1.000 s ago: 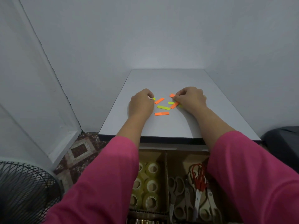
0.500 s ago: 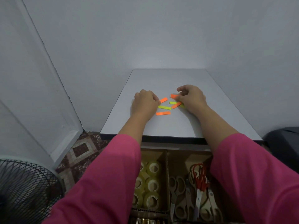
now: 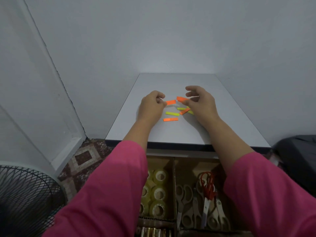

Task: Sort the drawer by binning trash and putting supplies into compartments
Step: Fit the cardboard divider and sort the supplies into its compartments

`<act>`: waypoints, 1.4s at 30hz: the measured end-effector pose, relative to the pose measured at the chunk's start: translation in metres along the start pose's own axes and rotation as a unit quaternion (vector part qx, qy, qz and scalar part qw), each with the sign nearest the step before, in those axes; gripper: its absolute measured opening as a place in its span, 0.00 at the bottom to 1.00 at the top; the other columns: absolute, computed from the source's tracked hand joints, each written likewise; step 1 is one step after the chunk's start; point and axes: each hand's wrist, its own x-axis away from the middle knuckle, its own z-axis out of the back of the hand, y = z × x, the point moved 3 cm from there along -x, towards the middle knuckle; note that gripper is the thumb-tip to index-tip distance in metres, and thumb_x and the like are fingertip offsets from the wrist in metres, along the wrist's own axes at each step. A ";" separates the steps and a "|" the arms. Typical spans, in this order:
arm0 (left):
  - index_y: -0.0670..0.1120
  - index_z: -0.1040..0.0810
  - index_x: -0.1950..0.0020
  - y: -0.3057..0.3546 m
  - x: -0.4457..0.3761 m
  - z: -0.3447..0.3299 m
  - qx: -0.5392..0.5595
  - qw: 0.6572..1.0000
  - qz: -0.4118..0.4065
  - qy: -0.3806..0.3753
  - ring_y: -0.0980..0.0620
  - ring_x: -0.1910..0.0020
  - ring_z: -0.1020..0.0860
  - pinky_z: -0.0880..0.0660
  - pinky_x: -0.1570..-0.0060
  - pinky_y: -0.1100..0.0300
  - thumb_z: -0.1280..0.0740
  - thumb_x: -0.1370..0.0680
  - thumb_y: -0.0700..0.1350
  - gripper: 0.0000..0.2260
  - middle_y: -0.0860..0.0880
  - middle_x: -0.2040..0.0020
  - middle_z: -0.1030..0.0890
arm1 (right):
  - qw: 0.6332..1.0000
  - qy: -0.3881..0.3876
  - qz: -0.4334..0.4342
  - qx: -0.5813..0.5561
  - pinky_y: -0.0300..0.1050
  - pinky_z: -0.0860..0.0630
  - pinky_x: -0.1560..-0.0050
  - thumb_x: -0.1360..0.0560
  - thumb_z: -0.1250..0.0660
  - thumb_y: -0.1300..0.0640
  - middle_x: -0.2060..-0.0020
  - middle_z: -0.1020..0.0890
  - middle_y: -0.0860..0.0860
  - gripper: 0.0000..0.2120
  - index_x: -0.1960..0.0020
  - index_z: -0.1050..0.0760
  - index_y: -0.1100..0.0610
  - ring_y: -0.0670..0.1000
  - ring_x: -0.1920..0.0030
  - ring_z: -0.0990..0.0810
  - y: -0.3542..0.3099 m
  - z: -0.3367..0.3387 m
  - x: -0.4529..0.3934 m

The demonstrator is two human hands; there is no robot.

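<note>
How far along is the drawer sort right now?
Done: tape rolls and scissors sit in separate drawer compartments. In hand: the left hand pinches one orange strip, the right hand another. Left: the loose strips on the tabletop.

Pink sleeves (image 3: pixel 106 194) hide part of the drawer (image 3: pixel 172 161) — scissors (image 3: pixel 207 190) partly covered; fan (image 3: pixel 25 199) cut off at the edge.

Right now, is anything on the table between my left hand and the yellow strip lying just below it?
Nothing visible. The left hand pinches an orange strip; the yellow strip lies apart, uncovered on the table.
</note>
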 end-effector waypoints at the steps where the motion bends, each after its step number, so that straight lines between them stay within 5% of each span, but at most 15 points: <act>1: 0.54 0.22 0.54 0.001 0.001 0.001 0.014 1.000 0.000 -0.008 0.51 0.56 0.22 0.22 0.48 0.49 0.35 0.26 0.40 0.09 0.57 0.61 0.24 | 1.000 -0.018 -0.002 -0.007 0.27 0.27 0.65 0.29 0.27 0.62 0.52 0.22 0.49 0.19 0.40 0.24 0.52 0.45 0.58 0.23 -0.001 0.001 0.005; 6: 0.51 0.19 0.65 0.015 0.024 0.007 0.056 0.997 0.013 -0.049 0.52 0.56 0.22 0.23 0.50 0.51 0.38 0.31 0.43 0.09 0.54 0.62 0.19 | 0.992 -0.092 0.019 0.081 0.25 0.31 0.59 0.30 0.26 0.62 0.48 0.20 0.49 0.18 0.42 0.22 0.50 0.45 0.57 0.24 0.001 0.003 0.022; 11: 0.45 0.16 0.53 0.013 0.043 0.009 -0.054 0.995 -0.010 -0.089 0.51 0.51 0.23 0.23 0.48 0.52 0.39 0.25 0.41 0.11 0.51 0.54 0.18 | 0.983 -0.109 0.035 0.141 0.32 0.34 0.52 0.26 0.30 0.61 0.45 0.21 0.47 0.19 0.36 0.25 0.51 0.43 0.56 0.27 -0.004 0.002 0.027; 14: 0.46 0.17 0.49 0.013 0.048 0.009 -0.118 0.988 -0.035 -0.093 0.50 0.45 0.27 0.25 0.45 0.52 0.40 0.24 0.41 0.12 0.49 0.49 0.20 | 0.984 -0.121 0.001 0.131 0.26 0.33 0.58 0.27 0.29 0.62 0.45 0.21 0.47 0.25 0.33 0.28 0.49 0.43 0.55 0.26 -0.006 0.004 0.023; 18: 0.47 0.17 0.48 0.013 0.048 0.009 -0.156 0.983 -0.052 -0.079 0.49 0.47 0.28 0.26 0.49 0.52 0.40 0.25 0.42 0.13 0.47 0.51 0.23 | 0.963 -0.180 -0.007 0.198 0.33 0.31 0.59 0.29 0.27 0.62 0.50 0.18 0.49 0.30 0.30 0.32 0.49 0.46 0.53 0.24 -0.014 0.004 0.010; 28: 0.50 0.21 0.60 0.014 0.046 0.012 -0.096 0.987 -0.039 -0.122 0.54 0.59 0.28 0.33 0.65 0.62 0.30 0.27 0.43 0.03 0.54 0.60 0.29 | 0.875 -0.314 0.010 0.368 0.42 0.31 0.53 0.29 0.29 0.66 0.48 0.19 0.51 0.28 0.32 0.30 0.52 0.51 0.50 0.24 -0.041 -0.009 -0.011; 35: 0.48 0.22 0.61 0.011 0.046 0.012 -0.010 0.990 -0.010 -0.140 0.48 0.58 0.24 0.25 0.56 0.53 0.28 0.28 0.44 0.04 0.49 0.60 0.22 | 0.847 -0.331 0.030 0.415 0.43 0.31 0.53 0.27 0.30 0.62 0.51 0.21 0.50 0.22 0.35 0.27 0.54 0.50 0.51 0.26 -0.043 -0.013 -0.014; 42: 0.47 0.21 0.54 0.012 0.047 0.015 0.086 0.989 -0.001 -0.118 0.50 0.55 0.24 0.21 0.47 0.49 0.29 0.25 0.42 0.02 0.45 0.55 0.21 | 0.927 -0.242 0.027 0.286 0.40 0.32 0.53 0.23 0.34 0.58 0.54 0.21 0.52 0.12 0.40 0.22 0.57 0.50 0.55 0.24 -0.054 0.004 0.004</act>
